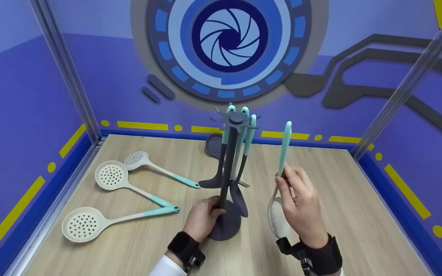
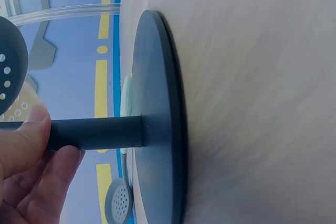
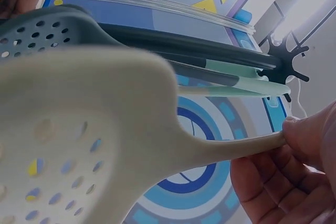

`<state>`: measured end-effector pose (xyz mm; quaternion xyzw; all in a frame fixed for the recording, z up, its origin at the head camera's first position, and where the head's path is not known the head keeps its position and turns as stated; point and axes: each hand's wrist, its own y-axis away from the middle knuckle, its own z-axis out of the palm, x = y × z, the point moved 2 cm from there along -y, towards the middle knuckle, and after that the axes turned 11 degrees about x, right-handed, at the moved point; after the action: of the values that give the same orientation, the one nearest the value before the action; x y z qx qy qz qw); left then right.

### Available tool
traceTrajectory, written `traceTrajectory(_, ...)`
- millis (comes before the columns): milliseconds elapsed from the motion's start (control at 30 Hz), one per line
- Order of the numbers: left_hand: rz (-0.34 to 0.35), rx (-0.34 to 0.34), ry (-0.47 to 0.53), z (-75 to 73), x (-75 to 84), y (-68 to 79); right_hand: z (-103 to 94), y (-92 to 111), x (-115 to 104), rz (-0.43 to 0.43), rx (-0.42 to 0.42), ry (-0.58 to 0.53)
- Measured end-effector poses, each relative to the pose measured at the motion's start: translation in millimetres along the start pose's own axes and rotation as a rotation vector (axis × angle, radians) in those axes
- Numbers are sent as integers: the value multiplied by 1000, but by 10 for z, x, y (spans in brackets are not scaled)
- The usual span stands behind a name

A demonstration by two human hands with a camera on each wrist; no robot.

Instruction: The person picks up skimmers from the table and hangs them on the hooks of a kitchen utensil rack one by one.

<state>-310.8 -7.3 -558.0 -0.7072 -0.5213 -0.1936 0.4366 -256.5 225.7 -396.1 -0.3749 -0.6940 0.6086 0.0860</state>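
My left hand (image 1: pixel 202 218) grips the dark utensil stand's pole (image 1: pixel 225 180) just above its round base (image 1: pixel 225 230); in the left wrist view the thumb and fingers close round that pole (image 2: pixel 100 132). Several utensils with mint handles (image 1: pixel 249 136) hang from the hooked top (image 1: pixel 236 119), most of them with dark heads. To the right of the stand, my right hand (image 1: pixel 301 203) pinches a cream skimmer (image 1: pixel 278 216) by its shaft, mint handle up and perforated bowl down. That bowl (image 3: pixel 126 103) fills much of the right wrist view, in front of a dark perforated head (image 3: pixel 52 32).
Three more cream skimmers lie on the wooden table (image 1: pixel 136 245) at the left: a near one (image 1: pixel 83 224), a middle one (image 1: pixel 111 175) and a far one (image 1: pixel 136 160). The handles of the near and middle ones meet at their ends. Blue-purple panels (image 1: pixel 102 76) enclose the table.
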Motion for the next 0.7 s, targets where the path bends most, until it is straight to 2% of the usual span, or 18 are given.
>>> traceTrajectory(267,-54,13,33,24,6,8,11,6,-7,-4,-5,0)
traceTrajectory(700,-38,32,3,53,31,34,34,3,-17,3,-15,0)
